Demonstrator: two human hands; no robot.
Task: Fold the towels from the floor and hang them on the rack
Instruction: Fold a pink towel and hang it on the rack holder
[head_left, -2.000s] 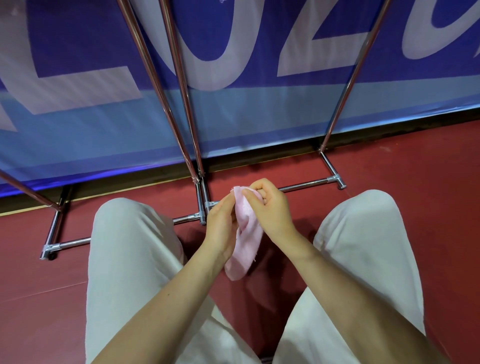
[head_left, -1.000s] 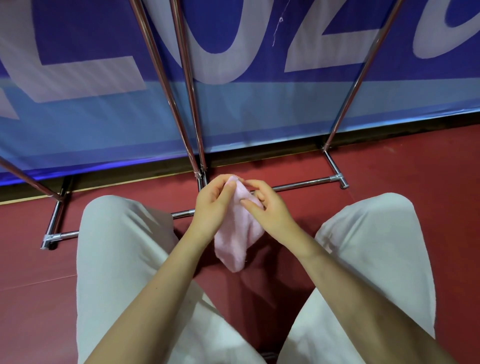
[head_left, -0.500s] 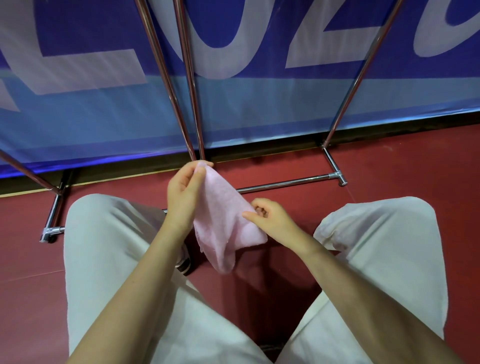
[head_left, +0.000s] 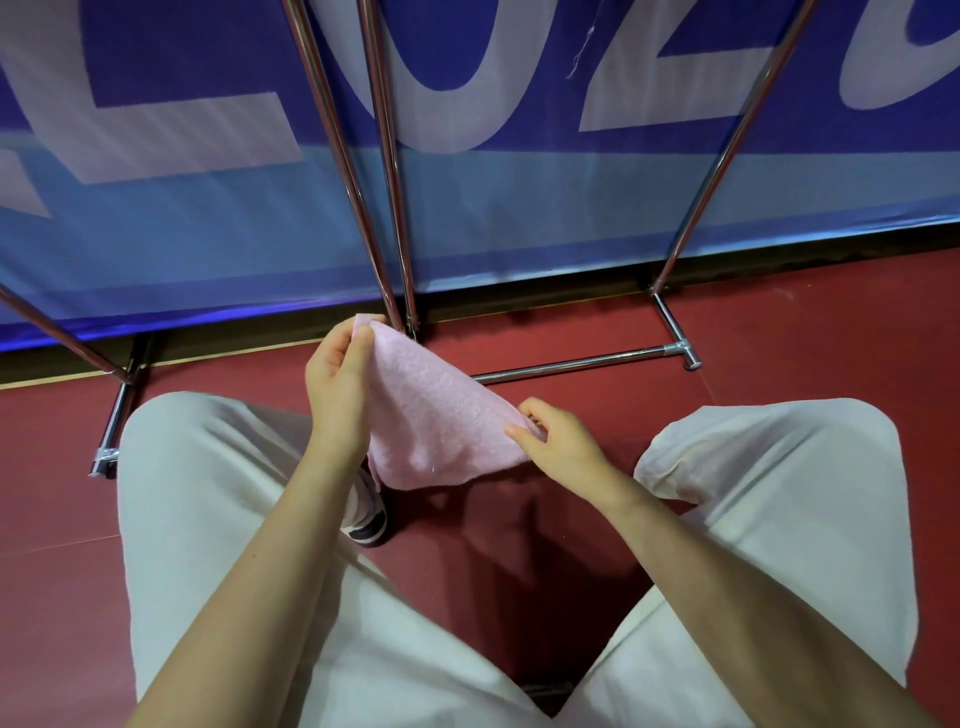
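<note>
A: What changed vs. the earlier frames?

B: Hands have split apart. Two seconds back both were bunched together on the pink towel (head_left: 436, 415) at centre; now the left hand (head_left: 337, 395) has gone up and left, the right hand (head_left: 561, 447) down and right, and the towel is spread out between them.

A: Left hand pose?

B: Raised, fingers up, thumb and fingertips pinching the towel's top corner, just in front of the chrome rack (head_left: 384, 208) uprights. Forearm runs in from bottom left.

A: Right hand?

B: Lower, fingers curled, pinching the towel's right-hand edge between thumb and fingers. Forearm comes in from bottom right.

A: Towel location?

B: Held in the air between the person's knees, above the red floor (head_left: 779, 332). It slopes from the left hand down to the right hand, lower edge hanging loose. Not touching the rack as far as I can tell.

A: Anything else?

B: White trousers (head_left: 218, 519) on both legs, knees wide apart. A shoe (head_left: 369, 525) shows under the left forearm. Rack's base bar lies on the floor behind the towel, and a blue banner (head_left: 519, 218) with big white letters stands behind the rack.
</note>
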